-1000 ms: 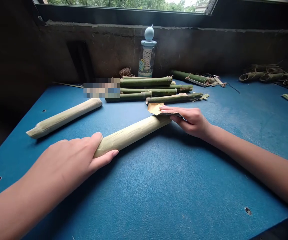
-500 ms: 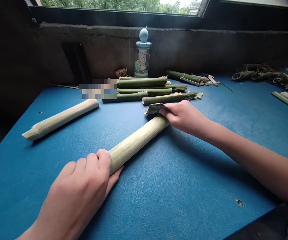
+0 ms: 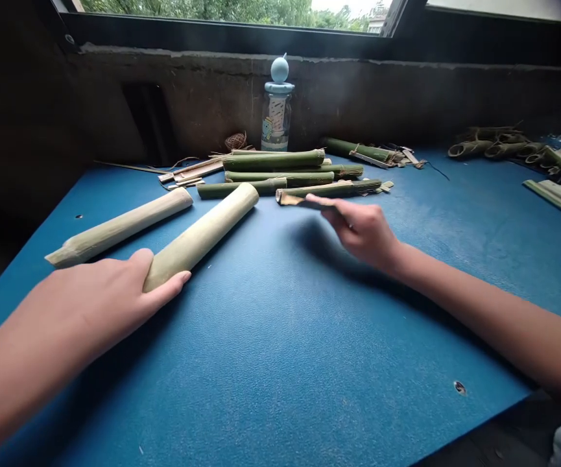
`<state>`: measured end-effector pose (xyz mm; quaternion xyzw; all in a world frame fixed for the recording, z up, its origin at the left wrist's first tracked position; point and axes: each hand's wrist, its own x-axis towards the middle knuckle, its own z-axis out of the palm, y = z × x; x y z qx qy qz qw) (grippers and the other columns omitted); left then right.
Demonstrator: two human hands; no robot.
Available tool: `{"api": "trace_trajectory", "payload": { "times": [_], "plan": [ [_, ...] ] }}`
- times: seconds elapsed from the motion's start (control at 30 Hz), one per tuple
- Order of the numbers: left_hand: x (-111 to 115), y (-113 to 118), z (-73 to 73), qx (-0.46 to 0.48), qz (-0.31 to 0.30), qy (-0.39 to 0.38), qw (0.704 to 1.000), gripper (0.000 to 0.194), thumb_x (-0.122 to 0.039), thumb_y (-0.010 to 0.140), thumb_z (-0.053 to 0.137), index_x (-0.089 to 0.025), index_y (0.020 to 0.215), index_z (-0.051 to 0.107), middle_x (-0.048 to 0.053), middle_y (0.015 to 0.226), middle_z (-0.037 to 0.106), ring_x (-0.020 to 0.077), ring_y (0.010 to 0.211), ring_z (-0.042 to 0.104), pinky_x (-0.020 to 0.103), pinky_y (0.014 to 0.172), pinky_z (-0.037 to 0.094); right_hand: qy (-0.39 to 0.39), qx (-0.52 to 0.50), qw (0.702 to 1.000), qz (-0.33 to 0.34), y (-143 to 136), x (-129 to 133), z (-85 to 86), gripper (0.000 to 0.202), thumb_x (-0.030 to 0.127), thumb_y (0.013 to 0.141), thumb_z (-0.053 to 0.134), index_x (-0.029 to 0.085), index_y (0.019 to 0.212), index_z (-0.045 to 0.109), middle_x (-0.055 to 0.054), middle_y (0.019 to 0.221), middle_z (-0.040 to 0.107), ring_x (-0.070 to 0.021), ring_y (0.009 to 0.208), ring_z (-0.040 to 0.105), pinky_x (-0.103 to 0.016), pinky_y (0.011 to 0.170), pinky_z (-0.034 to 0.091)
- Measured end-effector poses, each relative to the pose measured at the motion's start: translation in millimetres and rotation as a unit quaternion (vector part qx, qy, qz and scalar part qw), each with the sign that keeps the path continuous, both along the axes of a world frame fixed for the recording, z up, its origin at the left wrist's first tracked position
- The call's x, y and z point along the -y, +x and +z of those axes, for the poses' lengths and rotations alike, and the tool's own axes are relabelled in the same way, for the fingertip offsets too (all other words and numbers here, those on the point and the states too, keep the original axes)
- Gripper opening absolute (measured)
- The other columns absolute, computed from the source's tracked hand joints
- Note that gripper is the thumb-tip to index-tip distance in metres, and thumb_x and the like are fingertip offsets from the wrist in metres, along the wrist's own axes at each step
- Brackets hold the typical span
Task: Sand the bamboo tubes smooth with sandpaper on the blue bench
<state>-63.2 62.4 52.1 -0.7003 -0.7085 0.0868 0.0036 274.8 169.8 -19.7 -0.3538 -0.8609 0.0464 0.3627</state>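
Note:
My left hand (image 3: pixel 98 295) is wrapped round the near end of a pale, scraped bamboo piece (image 3: pixel 207 233), which slants away from me over the blue table. Pinched in my right hand (image 3: pixel 365 230) is a folded piece of sandpaper (image 3: pixel 299 201), dark on one face and tan along its edge. This hand is raised over the table, apart from the held bamboo. A second pale bamboo piece (image 3: pixel 124 227), with a pointed near end, lies to the left, close beyond my left hand.
Several green bamboo sticks (image 3: pixel 280 159) lie at the back of the blue table (image 3: pixel 299 363), beside thin split strips (image 3: pixel 197 172). Behind them stands a clear bottle (image 3: pixel 276 120) with a light blue lid. More bamboo tubes (image 3: pixel 499 149) are at the far right.
My left hand has carried the bamboo piece leftward, next to the other pale piece. My right hand with the sandpaper has come off the bamboo and stays near the same place.

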Motion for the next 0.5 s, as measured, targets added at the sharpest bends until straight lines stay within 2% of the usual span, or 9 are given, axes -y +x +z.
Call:
{"api": "trace_trajectory", "payload": {
  "times": [0.07, 0.1, 0.17, 0.27, 0.33, 0.4, 0.47, 0.5],
  "plan": [
    [3, 5, -1.0, -0.068, 0.005, -0.043, 0.997, 0.050, -0.065, 0.094, 0.028, -0.023, 0.072, 0.043, 0.000, 0.055, 0.059, 0.0206, 0.050, 0.059, 0.026, 0.048, 0.030, -0.011, -0.059, 0.994, -0.087, 5, -11, 0.8, 0.030, 0.035, 0.097, 0.048, 0.019, 0.077, 0.063, -0.002, 0.065, 0.066, -0.0171, 0.059, 0.061, -0.028, 0.056, 0.046],
    [6, 10, -2.0, -0.093, -0.014, -0.041, 0.995, 0.047, -0.063, 0.095, 0.027, -0.023, 0.074, 0.043, -0.001, 0.056, 0.059, 0.0203, 0.050, 0.059, 0.026, 0.048, 0.027, -0.020, -0.077, 0.990, -0.114, 8, -16, 0.7, 0.034, 0.038, 0.096, 0.049, 0.019, 0.069, 0.059, 0.000, 0.058, 0.059, -0.0156, 0.053, 0.055, -0.028, 0.052, 0.041],
    [12, 21, -4.9, -0.134, -0.054, -0.024, 0.989, 0.045, -0.060, 0.096, 0.025, -0.023, 0.077, 0.043, -0.001, 0.056, 0.057, 0.0206, 0.050, 0.059, 0.026, 0.046, 0.022, -0.041, -0.098, 0.986, -0.129, 11, -22, 0.0, 0.038, 0.042, 0.095, 0.051, 0.020, 0.064, 0.053, 0.001, 0.055, 0.051, -0.0144, 0.051, 0.050, -0.028, 0.049, 0.037],
    [20, 36, -11.5, -0.138, -0.077, 0.010, 0.987, 0.047, -0.061, 0.096, 0.021, -0.024, 0.079, 0.044, 0.000, 0.059, 0.055, 0.0225, 0.051, 0.061, 0.026, 0.043, 0.020, -0.071, -0.102, 0.985, -0.124, 7, -19, -0.7, 0.037, 0.042, 0.095, 0.051, 0.018, 0.067, 0.057, 0.000, 0.059, 0.056, -0.0168, 0.056, 0.056, -0.028, 0.053, 0.042],
    [24, 43, -15.9, -0.103, -0.083, 0.029, 0.991, 0.046, -0.059, 0.097, 0.019, -0.024, 0.089, 0.047, 0.002, 0.071, 0.060, 0.0237, 0.056, 0.063, 0.027, 0.043, 0.023, -0.095, -0.078, 0.988, -0.092, -1, -12, -1.2, 0.031, 0.038, 0.096, 0.050, 0.017, 0.080, 0.067, -0.003, 0.073, 0.068, -0.0214, 0.069, 0.066, -0.031, 0.063, 0.052],
    [27, 46, -18.8, -0.062, -0.083, 0.022, 0.994, 0.044, -0.057, 0.097, 0.020, -0.024, 0.102, 0.048, 0.004, 0.080, 0.063, 0.0245, 0.059, 0.065, 0.028, 0.044, 0.028, -0.106, -0.054, 0.992, -0.039, -11, -5, -2.9, 0.027, 0.031, 0.097, 0.049, 0.017, 0.104, 0.071, -0.007, 0.106, 0.074, -0.0271, 0.100, 0.070, -0.038, 0.087, 0.056],
    [32, 47, -20.4, -0.010, -0.085, -0.021, 0.996, 0.044, -0.057, 0.097, 0.022, -0.025, 0.110, 0.048, 0.003, 0.081, 0.064, 0.0243, 0.059, 0.066, 0.029, 0.046, 0.033, -0.102, -0.044, 0.994, 0.008, -20, 3, -5.3, 0.033, 0.025, 0.098, 0.046, 0.020, 0.124, 0.066, -0.007, 0.137, 0.062, -0.0278, 0.129, 0.056, -0.043, 0.110, 0.045],
    [35, 48, -21.1, 0.011, -0.086, -0.044, 0.995, 0.045, -0.057, 0.096, 0.022, -0.025, 0.112, 0.049, 0.002, 0.080, 0.065, 0.0242, 0.059, 0.066, 0.030, 0.047, 0.035, -0.096, -0.040, 0.994, 0.024, -24, 8, -6.1, 0.035, 0.023, 0.098, 0.046, 0.022, 0.129, 0.063, -0.006, 0.144, 0.056, -0.0270, 0.137, 0.048, -0.045, 0.117, 0.038]
  ]
}}
